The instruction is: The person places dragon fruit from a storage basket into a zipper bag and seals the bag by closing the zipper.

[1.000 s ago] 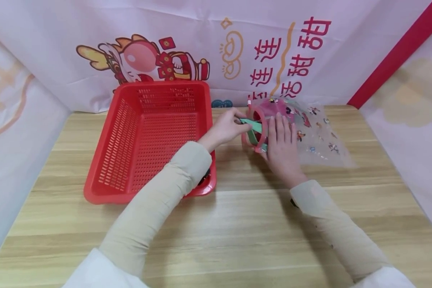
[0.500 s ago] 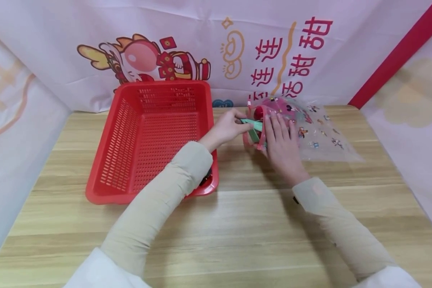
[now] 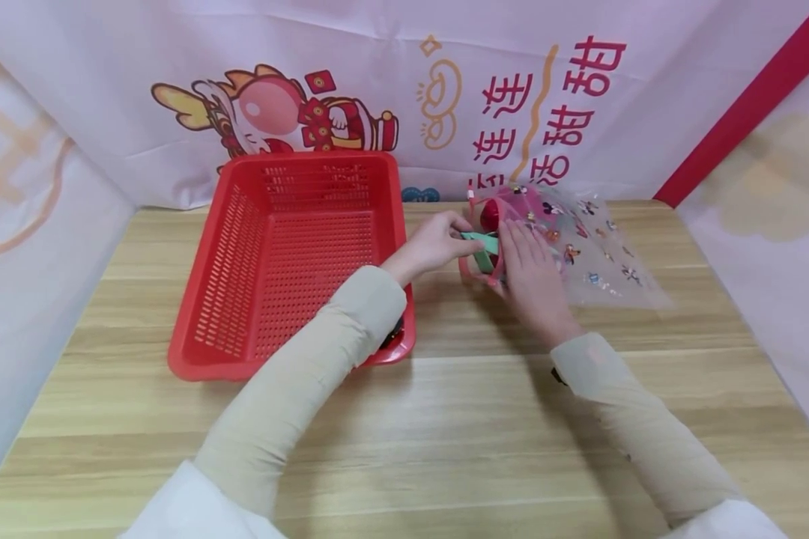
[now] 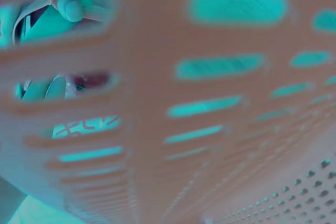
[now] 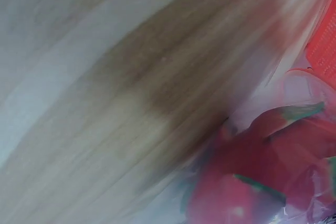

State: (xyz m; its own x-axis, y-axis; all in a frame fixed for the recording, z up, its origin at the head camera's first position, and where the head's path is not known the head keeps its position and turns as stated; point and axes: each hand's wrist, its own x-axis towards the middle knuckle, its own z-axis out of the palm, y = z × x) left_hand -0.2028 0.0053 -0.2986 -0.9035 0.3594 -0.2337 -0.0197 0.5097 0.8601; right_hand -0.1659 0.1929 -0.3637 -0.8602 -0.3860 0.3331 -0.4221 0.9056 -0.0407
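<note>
The hands (image 3: 434,243) (image 3: 534,283) touch a green piece (image 3: 490,244) and a clear bag (image 3: 600,262).

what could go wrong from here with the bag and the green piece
The green piece, pinched by the left hand at the mouth of the printed bag, could snag on the pink edge. The thin, see-through bag might slide or crumple under the right hand. The left sleeve crosses over the red basket, so a quick pull back could nudge it.
</note>
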